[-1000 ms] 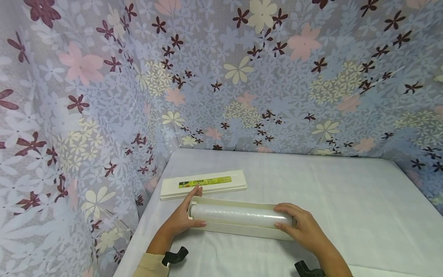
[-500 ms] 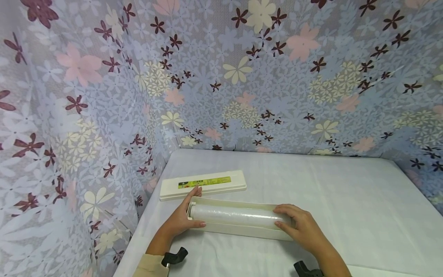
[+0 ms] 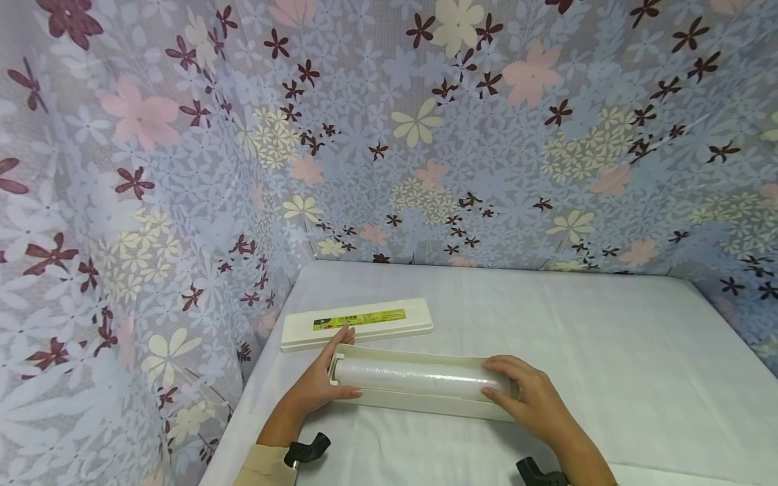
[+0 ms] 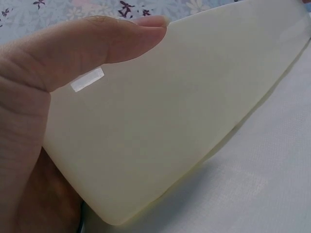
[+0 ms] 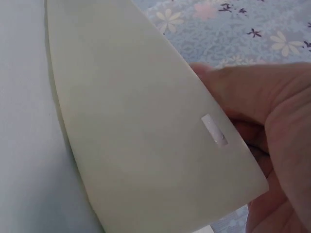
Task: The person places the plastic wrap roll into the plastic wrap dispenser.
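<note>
A long cream plastic box (image 3: 419, 400) lies lidless on the white-covered table. Inside it sits a roll of cling film (image 3: 419, 375), shiny and whitish. My left hand (image 3: 316, 383) grips the box's left end, its thumb along the near wall and its fingers at the far side. In the left wrist view that thumb (image 4: 131, 41) lies on the wall's top edge, beside a small slot. My right hand (image 3: 525, 391) holds the roll's right end between thumb and fingers. In the right wrist view the box wall (image 5: 146, 126) hides those fingertips.
A cream lid (image 3: 358, 324) with a yellow-green label lies behind the box, to the left. White cloth (image 3: 577, 337) covers the table. A floral curtain (image 3: 425, 169) hangs along the back and left. Black wrist mounts (image 3: 307, 448) sit by both wrists.
The fingers of my right hand shift very slightly at the roll's right end. My left hand, the box and the lid stay in place.
</note>
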Action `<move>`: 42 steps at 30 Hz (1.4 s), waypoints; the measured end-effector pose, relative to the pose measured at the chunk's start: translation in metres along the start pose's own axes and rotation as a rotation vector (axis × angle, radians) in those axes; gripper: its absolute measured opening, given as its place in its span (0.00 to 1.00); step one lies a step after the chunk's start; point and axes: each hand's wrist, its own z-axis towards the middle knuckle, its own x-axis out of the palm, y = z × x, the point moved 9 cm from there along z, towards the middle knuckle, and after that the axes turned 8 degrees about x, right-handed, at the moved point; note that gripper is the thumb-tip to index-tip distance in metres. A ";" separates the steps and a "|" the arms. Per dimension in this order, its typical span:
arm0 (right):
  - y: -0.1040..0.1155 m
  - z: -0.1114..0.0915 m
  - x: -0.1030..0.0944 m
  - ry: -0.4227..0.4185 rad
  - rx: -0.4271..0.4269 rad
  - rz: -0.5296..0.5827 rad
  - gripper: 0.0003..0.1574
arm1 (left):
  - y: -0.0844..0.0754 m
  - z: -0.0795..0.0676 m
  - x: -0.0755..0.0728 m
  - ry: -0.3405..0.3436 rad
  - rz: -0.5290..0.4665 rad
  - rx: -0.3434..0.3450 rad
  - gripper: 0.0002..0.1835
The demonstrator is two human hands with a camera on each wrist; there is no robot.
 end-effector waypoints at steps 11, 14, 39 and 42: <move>0.001 -0.004 -0.005 -0.059 -0.064 0.068 0.34 | 0.002 -0.001 -0.001 -0.004 -0.005 -0.013 0.71; -0.001 -0.004 -0.005 -0.049 -0.041 0.063 0.34 | 0.001 -0.001 0.000 -0.002 -0.005 -0.015 0.71; -0.036 -0.006 -0.001 0.050 0.260 0.080 0.64 | -0.001 0.000 0.000 0.005 -0.024 0.009 0.70; -0.038 -0.007 0.000 0.064 0.278 0.097 0.66 | -0.001 0.000 0.000 0.008 -0.013 0.011 0.70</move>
